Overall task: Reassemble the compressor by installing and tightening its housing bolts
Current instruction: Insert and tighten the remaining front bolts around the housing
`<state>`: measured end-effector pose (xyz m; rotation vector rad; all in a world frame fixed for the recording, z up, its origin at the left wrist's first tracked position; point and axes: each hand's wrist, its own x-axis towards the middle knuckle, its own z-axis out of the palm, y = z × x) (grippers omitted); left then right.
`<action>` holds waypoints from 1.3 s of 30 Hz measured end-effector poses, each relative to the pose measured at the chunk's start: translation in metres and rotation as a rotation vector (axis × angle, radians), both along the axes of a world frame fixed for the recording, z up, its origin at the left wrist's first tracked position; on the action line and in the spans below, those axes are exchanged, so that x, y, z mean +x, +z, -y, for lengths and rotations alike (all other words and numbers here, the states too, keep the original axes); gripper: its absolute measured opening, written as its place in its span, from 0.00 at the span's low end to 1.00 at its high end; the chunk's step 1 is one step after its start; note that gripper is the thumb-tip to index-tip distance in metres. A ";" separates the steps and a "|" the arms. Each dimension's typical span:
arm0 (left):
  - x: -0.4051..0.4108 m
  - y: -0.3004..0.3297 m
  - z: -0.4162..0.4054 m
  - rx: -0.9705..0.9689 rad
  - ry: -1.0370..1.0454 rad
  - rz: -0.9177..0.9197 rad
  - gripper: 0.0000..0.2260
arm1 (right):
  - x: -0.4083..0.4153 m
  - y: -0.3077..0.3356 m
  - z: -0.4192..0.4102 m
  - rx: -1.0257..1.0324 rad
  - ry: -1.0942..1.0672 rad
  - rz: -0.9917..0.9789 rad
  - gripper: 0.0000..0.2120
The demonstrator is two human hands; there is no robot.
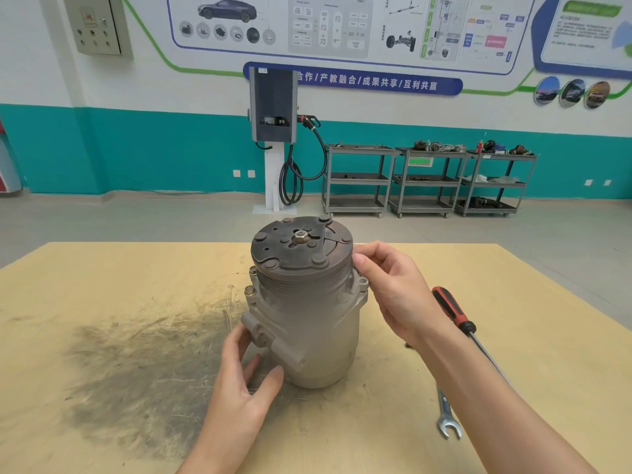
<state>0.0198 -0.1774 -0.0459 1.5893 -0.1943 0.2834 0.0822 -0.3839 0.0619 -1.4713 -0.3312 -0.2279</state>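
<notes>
We look down at a tan worktop [102, 285] from a head-worn camera. At its centre stands the compressor [304, 302], a grey metal cylinder set upright on its end with the dark, rusty clutch plate [301, 242] facing up. Standing it this way seems to keep the flange and its bolt heads reachable all round.

Our left hand [246, 381], at seven o'clock from the compressor, lies against the lower body beside a protruding port block [260, 333], fingers relaxed and loosely spread, touching but not gripping; we judge it steadies the housing against turning. Our right hand [393, 289], at three o'clock, has thumb and fingertips drawn together at the pulley rim, just above a housing bolt [363, 281] on the flange. Whether it pinches a bolt we cannot tell. Another bolt head [250, 289] shows at nine o'clock on the flange.

At four o'clock, near the right forearm, lie a red-and-black screwdriver [455, 313] and an open-ended spanner [446, 419], probably kept close for tightening. A dark greasy smear [143, 364] stains the worktop at eight o'clock.

On the far wall a blue banner [352, 82] carries Chinese text reading in part 合作/产教融合/成果共享/互利共赢. Smaller poster writing is too blurred to read. A charging post [273, 107] and grey trolleys [427, 179] stand below.
</notes>
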 end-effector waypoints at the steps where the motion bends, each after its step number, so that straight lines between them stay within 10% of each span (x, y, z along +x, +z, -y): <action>1: 0.000 -0.001 0.000 -0.001 0.001 0.001 0.30 | 0.000 0.000 -0.001 0.010 -0.002 0.001 0.04; 39: 0.001 0.000 0.002 0.008 0.009 0.007 0.33 | -0.001 -0.006 -0.009 0.144 -0.009 0.001 0.05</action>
